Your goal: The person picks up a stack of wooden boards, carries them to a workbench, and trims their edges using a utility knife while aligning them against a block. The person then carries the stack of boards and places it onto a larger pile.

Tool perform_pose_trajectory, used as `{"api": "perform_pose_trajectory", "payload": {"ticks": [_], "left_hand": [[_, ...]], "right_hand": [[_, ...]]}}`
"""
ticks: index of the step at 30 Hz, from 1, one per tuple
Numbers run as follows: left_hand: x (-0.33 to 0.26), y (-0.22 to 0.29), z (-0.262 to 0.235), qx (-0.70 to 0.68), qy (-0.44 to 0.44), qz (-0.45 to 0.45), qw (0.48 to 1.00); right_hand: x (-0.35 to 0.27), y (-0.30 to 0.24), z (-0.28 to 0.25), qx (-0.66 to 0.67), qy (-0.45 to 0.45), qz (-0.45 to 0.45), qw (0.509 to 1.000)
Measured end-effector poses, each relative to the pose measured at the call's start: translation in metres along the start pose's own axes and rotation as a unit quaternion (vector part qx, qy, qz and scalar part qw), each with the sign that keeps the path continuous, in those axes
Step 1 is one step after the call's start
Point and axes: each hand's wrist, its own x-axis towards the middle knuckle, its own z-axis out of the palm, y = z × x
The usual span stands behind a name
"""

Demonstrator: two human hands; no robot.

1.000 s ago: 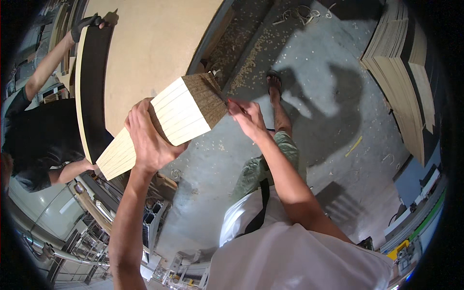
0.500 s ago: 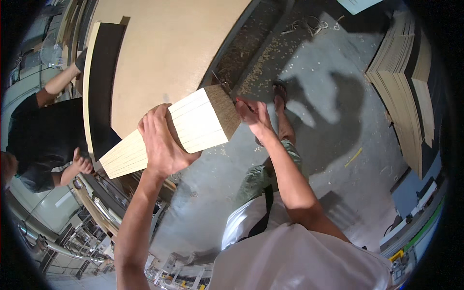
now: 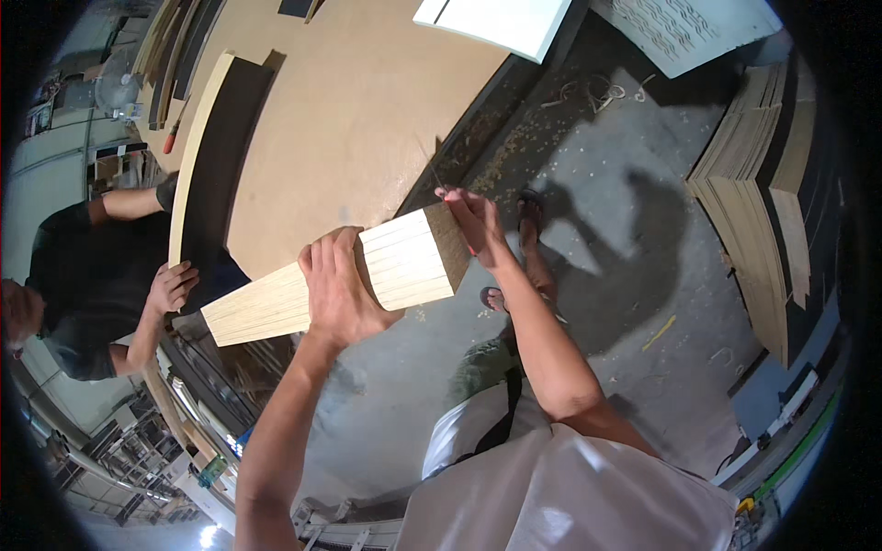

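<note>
A stack of pale wooden boards (image 3: 409, 262), its long edges lined up and tapering in view toward the left, juts over the near edge of the workbench. My left hand (image 3: 340, 289) is clamped over its middle, fingers on the far side and thumb toward me. Beside the stack's right end is my right hand (image 3: 478, 230), closed around a slim tool with a red handle (image 3: 472, 249). Its thin metal shaft (image 3: 430, 163) points up toward the bench; the tool's exact kind cannot be made out.
On the tan workbench (image 3: 358, 119) lies a curved dark panel (image 3: 220, 156) with a pale edge. A co-worker's hand (image 3: 173, 286) holds its near end. Another red-handled tool (image 3: 172, 138) lies farther off. Stacked curved boards (image 3: 744, 220) stand at right; white sheets (image 3: 501, 23) lie at the top.
The stack and both my hands have shifted slightly right in view. My right hand has turned, showing the tool's shaft more plainly. The co-worker's near hand now grips the dark panel.
</note>
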Motion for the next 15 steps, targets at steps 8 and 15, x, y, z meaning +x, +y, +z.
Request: {"api": "perform_pose_trajectory", "payload": {"ticks": [8,15], "left_hand": [[0.006,0.010,-0.011,-0.012,-0.014,-0.037,0.999],[0.000,0.012,-0.024,-0.018,-0.072,-0.087,0.994]], "right_hand": [[0.007,-0.011,-0.009,0.251,-0.031,0.168,0.953],[-0.031,-0.030,-0.008,0.254,-0.006,0.292,0.922]]}}
